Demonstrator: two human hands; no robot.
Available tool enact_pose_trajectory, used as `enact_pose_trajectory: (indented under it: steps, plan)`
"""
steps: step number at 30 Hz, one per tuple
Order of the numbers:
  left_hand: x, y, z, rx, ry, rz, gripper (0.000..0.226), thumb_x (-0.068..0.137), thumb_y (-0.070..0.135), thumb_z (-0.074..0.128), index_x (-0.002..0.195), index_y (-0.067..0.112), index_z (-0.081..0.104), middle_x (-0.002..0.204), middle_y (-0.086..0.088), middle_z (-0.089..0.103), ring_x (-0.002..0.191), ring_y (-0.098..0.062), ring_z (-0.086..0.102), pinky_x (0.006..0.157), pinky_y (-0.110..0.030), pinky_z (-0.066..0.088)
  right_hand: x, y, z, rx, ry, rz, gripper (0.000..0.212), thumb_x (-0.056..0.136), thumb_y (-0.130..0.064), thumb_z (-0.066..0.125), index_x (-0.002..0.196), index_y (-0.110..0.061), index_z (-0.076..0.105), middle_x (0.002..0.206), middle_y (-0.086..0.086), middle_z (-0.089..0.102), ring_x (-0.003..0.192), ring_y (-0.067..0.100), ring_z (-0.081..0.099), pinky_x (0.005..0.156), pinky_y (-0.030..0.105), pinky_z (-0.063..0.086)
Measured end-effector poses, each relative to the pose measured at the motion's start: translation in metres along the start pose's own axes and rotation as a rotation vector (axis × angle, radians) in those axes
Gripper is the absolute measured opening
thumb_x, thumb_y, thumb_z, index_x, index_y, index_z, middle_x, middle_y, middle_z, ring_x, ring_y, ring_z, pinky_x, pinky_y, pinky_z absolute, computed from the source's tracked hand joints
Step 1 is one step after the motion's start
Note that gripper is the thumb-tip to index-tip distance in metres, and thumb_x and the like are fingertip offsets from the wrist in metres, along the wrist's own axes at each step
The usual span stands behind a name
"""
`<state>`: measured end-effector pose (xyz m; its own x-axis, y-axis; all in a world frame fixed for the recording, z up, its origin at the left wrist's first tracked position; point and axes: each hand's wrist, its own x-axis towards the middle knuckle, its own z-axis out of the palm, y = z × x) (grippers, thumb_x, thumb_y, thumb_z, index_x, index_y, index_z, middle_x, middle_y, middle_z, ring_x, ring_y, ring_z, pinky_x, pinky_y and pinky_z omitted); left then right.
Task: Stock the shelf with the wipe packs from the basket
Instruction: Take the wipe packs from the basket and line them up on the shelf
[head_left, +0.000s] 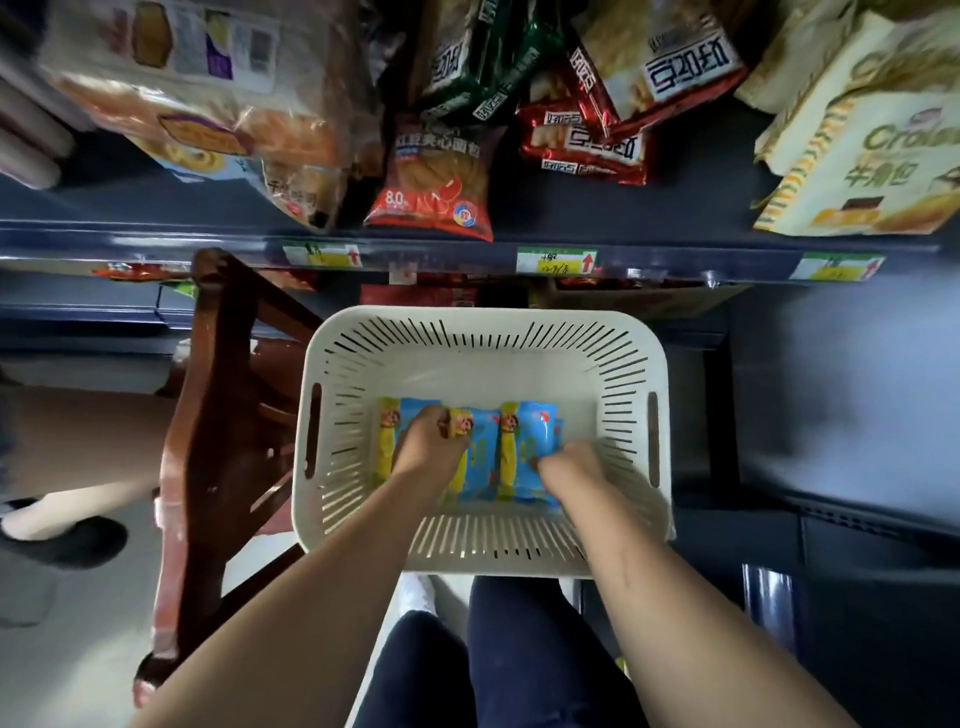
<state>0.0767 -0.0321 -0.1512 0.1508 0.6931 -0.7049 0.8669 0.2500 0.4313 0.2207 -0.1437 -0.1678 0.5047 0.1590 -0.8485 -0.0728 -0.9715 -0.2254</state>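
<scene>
A cream slotted basket (483, 338) sits below the shelf edge, in front of my legs. Several blue and yellow wipe packs (530, 441) lie side by side on its floor. My left hand (428, 444) reaches into the basket, its fingers closed over the top edge of the left packs. My right hand (574, 465) rests on the lower right corner of the right pack, fingers curled on it. Parts of the packs are hidden under both hands.
A dark blue shelf (675, 218) above the basket holds bread and snack bags (436, 187), with price tags (556, 261) along its edge. A brown wooden chair (218, 415) stands to the left of the basket. Another person's legs (62, 467) are at far left.
</scene>
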Motion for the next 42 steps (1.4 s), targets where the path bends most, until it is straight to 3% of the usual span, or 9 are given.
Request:
enact_pose_trajectory:
  steps: [5,8,12,16,19,24,28,38,42]
  plan:
    - [-0.017,0.018,-0.039,-0.146,0.06,0.024,0.02,0.083,0.019,0.078,0.085,0.011,0.059,0.07,-0.002,0.058,0.06,-0.019,0.052,0.052,-0.029,0.038,-0.037,-0.003,-0.025,0.08,0.155,-0.23,0.012,0.087,-0.002,0.059,0.083,-0.014,0.058,0.08,0.014,0.063,0.07,0.021,0.057,0.055,0.03,0.037]
    - [-0.04,0.025,-0.071,-0.301,0.108,0.016,0.017,0.075,0.023,0.075,0.085,0.013,0.065,0.07,-0.003,0.063,0.062,-0.021,0.055,0.056,-0.031,0.042,-0.063,-0.008,-0.043,0.079,0.221,-0.32,0.019,0.091,-0.011,0.063,0.107,-0.02,0.059,0.096,0.003,0.066,0.07,0.016,0.059,0.053,0.027,0.042]
    - [-0.071,0.032,-0.111,-0.479,0.08,0.088,0.03,0.066,0.033,0.072,0.085,0.011,0.065,0.072,-0.01,0.068,0.065,-0.029,0.067,0.061,-0.045,0.056,-0.109,-0.015,-0.069,0.101,0.309,-0.468,0.025,0.088,-0.013,0.066,0.109,-0.028,0.065,0.097,-0.005,0.069,0.077,0.012,0.065,0.064,0.025,0.051]
    - [-0.108,0.041,-0.141,-0.611,-0.04,0.193,0.011,0.086,0.004,0.07,0.092,0.008,0.061,0.083,-0.014,0.068,0.067,-0.024,0.069,0.061,-0.034,0.06,-0.17,-0.009,-0.09,0.198,0.434,-0.561,0.029,0.087,-0.017,0.068,0.109,-0.036,0.07,0.1,-0.011,0.07,0.087,0.009,0.066,0.07,0.027,0.053]
    - [-0.14,0.041,-0.156,-0.656,-0.16,0.293,0.028,0.086,-0.009,0.062,0.11,0.006,0.063,0.09,-0.013,0.07,0.076,-0.025,0.073,0.072,-0.038,0.062,-0.222,0.007,-0.101,0.319,0.539,-0.638,0.028,0.088,-0.012,0.067,0.107,-0.031,0.073,0.099,-0.011,0.072,0.09,0.01,0.068,0.074,0.029,0.057]
    - [-0.197,0.035,-0.168,-0.692,-0.335,0.414,0.013,0.089,-0.006,0.062,0.097,0.004,0.065,0.085,-0.016,0.071,0.076,-0.024,0.073,0.072,-0.036,0.062,-0.31,0.052,-0.112,0.391,0.716,-0.7,0.025,0.092,-0.011,0.066,0.11,-0.027,0.074,0.101,-0.011,0.072,0.083,-0.003,0.064,0.066,0.006,0.048]
    - [-0.244,0.031,-0.165,-0.63,-0.493,0.525,0.011,0.091,-0.004,0.062,0.095,0.006,0.064,0.082,-0.012,0.073,0.08,-0.026,0.072,0.083,-0.043,0.062,-0.371,0.102,-0.111,0.403,0.872,-0.708,0.028,0.093,-0.012,0.067,0.115,-0.028,0.074,0.106,-0.006,0.074,0.089,0.011,0.068,0.072,0.025,0.056]
    - [-0.389,0.045,-0.124,-0.48,-0.909,0.769,0.018,0.092,-0.008,0.059,0.108,-0.001,0.06,0.101,-0.021,0.075,0.089,-0.03,0.074,0.078,-0.037,0.065,-0.533,0.217,-0.124,0.305,1.269,-0.629,0.03,0.091,-0.01,0.067,0.114,-0.027,0.075,0.11,-0.008,0.075,0.096,0.011,0.067,0.087,0.029,0.053]
    - [-0.451,0.051,-0.092,-0.452,-1.038,0.837,0.018,0.09,-0.007,0.064,0.105,0.002,0.062,0.109,-0.022,0.074,0.097,-0.033,0.073,0.082,-0.041,0.064,-0.592,0.27,-0.131,0.368,1.39,-0.582,0.029,0.092,-0.009,0.066,0.111,-0.029,0.075,0.103,-0.01,0.074,0.071,-0.007,0.061,0.064,0.01,0.043]
